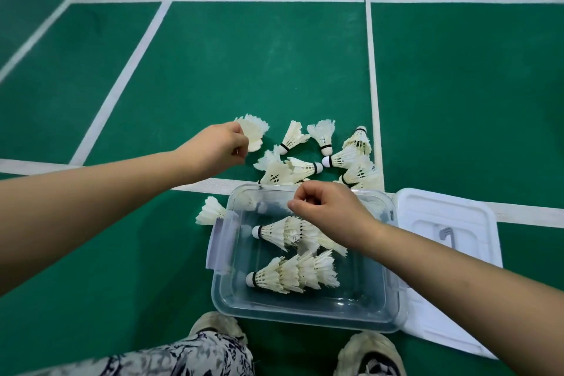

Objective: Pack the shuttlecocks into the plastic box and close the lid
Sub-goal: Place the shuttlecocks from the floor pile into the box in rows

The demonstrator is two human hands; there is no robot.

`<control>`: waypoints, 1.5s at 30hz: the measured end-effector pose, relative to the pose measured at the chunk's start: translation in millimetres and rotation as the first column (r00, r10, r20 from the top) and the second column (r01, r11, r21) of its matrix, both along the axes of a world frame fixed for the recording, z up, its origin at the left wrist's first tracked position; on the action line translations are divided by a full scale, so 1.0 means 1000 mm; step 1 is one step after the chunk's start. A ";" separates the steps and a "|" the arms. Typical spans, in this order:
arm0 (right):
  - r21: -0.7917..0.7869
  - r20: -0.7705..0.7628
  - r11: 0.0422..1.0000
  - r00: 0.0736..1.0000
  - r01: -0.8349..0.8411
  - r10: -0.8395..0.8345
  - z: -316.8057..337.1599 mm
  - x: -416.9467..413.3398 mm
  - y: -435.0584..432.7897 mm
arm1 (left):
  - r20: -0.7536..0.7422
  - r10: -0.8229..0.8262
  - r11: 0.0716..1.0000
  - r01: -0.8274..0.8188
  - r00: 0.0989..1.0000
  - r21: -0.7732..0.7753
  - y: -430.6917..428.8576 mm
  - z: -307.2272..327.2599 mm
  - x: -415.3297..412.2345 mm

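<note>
Patterned trouser leg (pixel 189 357) and shoes (pixel 369 351) at bottom edge: the person crouches over the plastic box (pixel 305 319). Inside lie two nested stacks of shuttlecocks (pixel 293 275), nested probably to save room. Left hand (pixel 219 149) grips one shuttlecock (pixel 251 131) beside the loose pile (pixel 320 159). Right hand (pixel 323 204) hovers over the box, fingers curled, nothing visible in them. Lid (pixel 451 223) lies off, just right.

L arm runs from left edge to mid-frame, forearm bare. L hand (pixel 218 146) pinches a shuttlecock (pixel 253 131) by its feathers, fingers curled. R arm enters from lower right. R hand (pixel 326 207) is just below centre, back up, fingers curled toward thumb, nothing visible in grip.
</note>
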State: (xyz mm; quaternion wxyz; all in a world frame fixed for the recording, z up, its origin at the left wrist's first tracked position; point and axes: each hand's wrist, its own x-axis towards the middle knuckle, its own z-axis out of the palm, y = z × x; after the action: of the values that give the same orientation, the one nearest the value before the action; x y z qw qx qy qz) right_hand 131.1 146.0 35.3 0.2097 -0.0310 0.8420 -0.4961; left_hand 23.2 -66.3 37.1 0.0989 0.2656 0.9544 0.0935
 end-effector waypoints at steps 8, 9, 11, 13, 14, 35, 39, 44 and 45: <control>-0.010 0.038 1.000 0.999 0.014 -0.014 -0.011 -0.002 0.004 | -0.021 0.096 0.991 -0.093 0.995 0.091 0.005 -0.011 -0.001; -0.010 0.041 1.000 0.999 0.015 -0.015 -0.011 -0.002 0.004 | -0.024 0.095 0.989 -0.092 0.995 0.114 0.008 -0.010 0.001; -0.008 0.032 1.000 0.999 0.020 -0.019 -0.011 -0.003 0.004 | -0.024 0.097 0.982 -0.091 0.995 0.164 0.014 -0.006 0.005; 0.015 -0.009 0.999 0.999 0.038 -0.038 -0.011 -0.003 0.005 | -0.007 0.090 0.973 -0.086 0.996 0.216 0.022 0.000 0.012; 0.030 -0.040 0.998 0.998 0.052 -0.051 -0.010 -0.004 0.006 | 0.007 0.084 0.967 -0.084 0.996 0.242 0.025 0.003 0.016; 0.647 -0.285 0.760 0.906 -0.060 0.314 -0.004 0.039 0.043 | 0.549 -0.090 0.939 -0.113 0.831 0.325 0.083 -0.005 0.111; 0.797 -0.082 0.576 0.913 -0.181 0.400 -0.015 0.043 0.049 | 0.611 -0.081 0.983 -0.039 0.787 0.181 0.076 -0.024 0.122; 0.798 0.146 0.491 0.903 -0.349 0.405 -0.028 0.047 0.039 | 0.633 -0.118 0.991 0.127 0.765 0.030 0.072 -0.041 0.126; 0.789 0.164 0.496 0.903 -0.361 0.396 -0.031 0.047 0.037 | 0.635 -0.130 0.989 0.148 0.761 0.024 0.072 -0.043 0.126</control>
State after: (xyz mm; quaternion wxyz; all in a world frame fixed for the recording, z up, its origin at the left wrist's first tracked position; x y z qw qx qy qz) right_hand 178.1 182.9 4.5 0.2875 -0.1262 0.9494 -0.0023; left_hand 149.4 6.1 -6.2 0.4255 0.2870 0.8438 0.1569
